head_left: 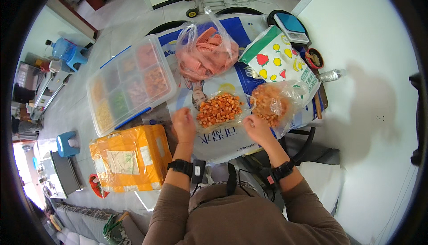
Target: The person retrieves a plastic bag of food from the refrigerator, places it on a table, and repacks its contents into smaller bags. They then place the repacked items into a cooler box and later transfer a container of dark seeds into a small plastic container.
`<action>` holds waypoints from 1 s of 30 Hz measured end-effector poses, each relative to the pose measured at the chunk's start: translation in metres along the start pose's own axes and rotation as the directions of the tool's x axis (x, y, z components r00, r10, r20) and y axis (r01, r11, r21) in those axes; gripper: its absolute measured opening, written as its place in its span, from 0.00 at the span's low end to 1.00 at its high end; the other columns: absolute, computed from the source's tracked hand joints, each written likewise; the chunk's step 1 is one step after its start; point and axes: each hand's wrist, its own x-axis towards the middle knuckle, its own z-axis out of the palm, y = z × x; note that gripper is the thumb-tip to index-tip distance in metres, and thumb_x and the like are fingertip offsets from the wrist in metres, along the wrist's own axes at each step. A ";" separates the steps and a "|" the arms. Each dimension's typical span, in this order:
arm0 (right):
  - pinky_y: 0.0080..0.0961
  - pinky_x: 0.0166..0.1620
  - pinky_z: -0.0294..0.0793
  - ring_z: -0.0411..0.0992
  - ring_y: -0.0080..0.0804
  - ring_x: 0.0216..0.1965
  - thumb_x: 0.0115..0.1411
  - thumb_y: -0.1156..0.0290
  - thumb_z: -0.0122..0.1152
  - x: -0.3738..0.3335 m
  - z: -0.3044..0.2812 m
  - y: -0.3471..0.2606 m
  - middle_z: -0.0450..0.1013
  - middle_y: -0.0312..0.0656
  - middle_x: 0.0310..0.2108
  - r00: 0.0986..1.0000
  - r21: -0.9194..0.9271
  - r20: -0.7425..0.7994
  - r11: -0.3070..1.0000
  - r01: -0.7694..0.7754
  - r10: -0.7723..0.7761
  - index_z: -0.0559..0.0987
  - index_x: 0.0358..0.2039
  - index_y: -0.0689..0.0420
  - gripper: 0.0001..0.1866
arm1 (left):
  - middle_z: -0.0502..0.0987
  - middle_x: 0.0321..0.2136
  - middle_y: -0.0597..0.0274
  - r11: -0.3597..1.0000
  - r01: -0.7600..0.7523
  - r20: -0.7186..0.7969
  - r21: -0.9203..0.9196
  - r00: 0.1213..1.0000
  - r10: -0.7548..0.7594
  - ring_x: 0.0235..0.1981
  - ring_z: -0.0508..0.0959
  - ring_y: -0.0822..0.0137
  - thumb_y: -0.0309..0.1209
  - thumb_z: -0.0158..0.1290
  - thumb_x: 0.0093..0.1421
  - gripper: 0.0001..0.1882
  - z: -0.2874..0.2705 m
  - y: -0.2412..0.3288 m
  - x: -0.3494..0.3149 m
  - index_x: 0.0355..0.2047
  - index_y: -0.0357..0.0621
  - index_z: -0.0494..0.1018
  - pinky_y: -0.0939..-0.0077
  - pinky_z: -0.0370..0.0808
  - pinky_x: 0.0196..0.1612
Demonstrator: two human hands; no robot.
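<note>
Between my hands a clear plastic bag (pixel 228 123) lies on the table, with orange diced cubes (pixel 219 110) spread in a patch. My left hand (pixel 183 123) is closed at the bag's left edge, apparently pinching its thin film. At the right edge my right hand (pixel 257 129) is closed too, fingertips on the film. A second clear bag of orange diced cubes (pixel 269 102) sits just beyond my right hand. Farther back stands a clear bag of pink, ridged pieces (pixel 208 54). The exact grip of my fingertips is partly hidden.
At the left is a lidded, compartmented plastic box (pixel 133 82) of sorted food. An orange-taped carton (pixel 129 158) stands nearer. Back right are a fruit-printed bag (pixel 278 57), a scale (pixel 290 25), a small red bowl (pixel 314 58) and a plastic bottle (pixel 332 75). A white wall (pixel 374 111) borders the right.
</note>
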 end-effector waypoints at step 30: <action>0.12 0.26 0.63 0.64 0.15 0.21 0.63 0.68 0.48 -0.069 -0.064 -0.085 0.69 0.32 0.22 0.971 0.543 -0.043 0.810 0.222 -0.237 0.74 0.35 0.59 0.09 | 0.72 0.23 0.69 0.190 0.648 0.669 -0.738 0.740 0.072 0.27 0.72 0.73 0.30 0.53 0.57 0.03 -0.166 0.102 0.028 0.30 0.47 0.70 0.78 0.69 0.34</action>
